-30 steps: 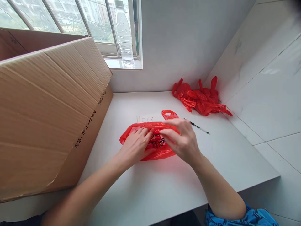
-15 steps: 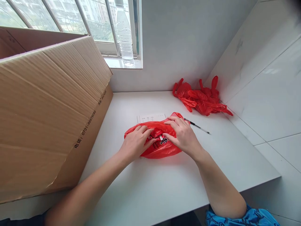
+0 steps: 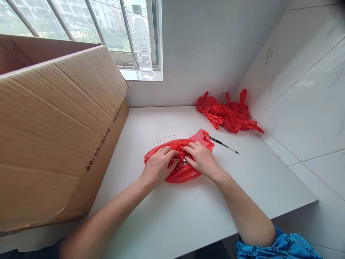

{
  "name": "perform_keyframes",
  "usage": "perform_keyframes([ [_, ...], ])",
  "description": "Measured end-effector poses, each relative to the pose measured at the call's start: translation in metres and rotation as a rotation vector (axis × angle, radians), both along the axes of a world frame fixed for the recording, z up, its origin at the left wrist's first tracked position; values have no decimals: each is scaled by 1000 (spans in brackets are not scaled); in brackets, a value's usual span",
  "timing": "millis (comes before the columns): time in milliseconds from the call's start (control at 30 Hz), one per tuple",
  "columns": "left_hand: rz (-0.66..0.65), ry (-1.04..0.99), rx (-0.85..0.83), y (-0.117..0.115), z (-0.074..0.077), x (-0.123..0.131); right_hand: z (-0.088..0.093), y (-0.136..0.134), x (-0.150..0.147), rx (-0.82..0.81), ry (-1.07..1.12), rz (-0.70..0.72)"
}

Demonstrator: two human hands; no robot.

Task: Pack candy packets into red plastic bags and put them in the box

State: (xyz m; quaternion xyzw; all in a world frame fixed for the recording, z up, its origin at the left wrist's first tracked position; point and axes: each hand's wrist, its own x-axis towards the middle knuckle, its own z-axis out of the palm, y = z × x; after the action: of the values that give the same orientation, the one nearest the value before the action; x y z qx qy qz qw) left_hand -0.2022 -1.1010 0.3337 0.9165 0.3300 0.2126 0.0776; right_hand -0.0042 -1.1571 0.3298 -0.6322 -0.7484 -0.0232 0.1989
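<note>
A red plastic bag (image 3: 183, 176) lies on the white table in front of me, its mouth bunched between my hands. Inside it shows part of a red packet (image 3: 182, 162) with black and white lettering; the rest is covered by the bag and my fingers. My left hand (image 3: 159, 163) is closed on the bag's left side, thumb and fingers curled toward the middle. From the right, my right hand (image 3: 201, 158) pinches the bag near its opening, its fingertips close to the left ones.
A large cardboard box (image 3: 64, 133) stands at the left. Behind the bag lies a sheet of paper with writing (image 3: 174, 136), and a pen (image 3: 224, 145) is to its right. Crumpled red plastic bags (image 3: 229, 113) sit by the wall. A water bottle (image 3: 142, 46) stands on the windowsill.
My right hand has moved left, closer to my left hand, gathering the bag's mouth inward. Less of the packet's lettering shows now.
</note>
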Motion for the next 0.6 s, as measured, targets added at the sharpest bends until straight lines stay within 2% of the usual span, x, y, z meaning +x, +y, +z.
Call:
perform_keyframes([
  [100, 14, -74, -119, 2, 7, -2, 4, 2, -2, 33, 23, 6],
  [167, 18, -174, -221, 3, 14, -4, 10, 1, -2, 77, 175, 0],
  [267, -12, -389, -419, 3, 27, -5, 23, -5, -3, 73, 678, 31],
  [333, -87, -515, -631, 0, 34, -5, 29, -9, -5, -18, 1020, 108],
  [400, -168, -591, -829, -3, 39, -4, 31, -11, -7, -114, 1212, 184],
  [500, -173, -642, -944, -7, 44, -3, 30, -11, -11, -171, 1276, 203],
  [600, -130, -623, -907, -6, 45, -5, 28, -10, -13, -160, 1269, 170],
])
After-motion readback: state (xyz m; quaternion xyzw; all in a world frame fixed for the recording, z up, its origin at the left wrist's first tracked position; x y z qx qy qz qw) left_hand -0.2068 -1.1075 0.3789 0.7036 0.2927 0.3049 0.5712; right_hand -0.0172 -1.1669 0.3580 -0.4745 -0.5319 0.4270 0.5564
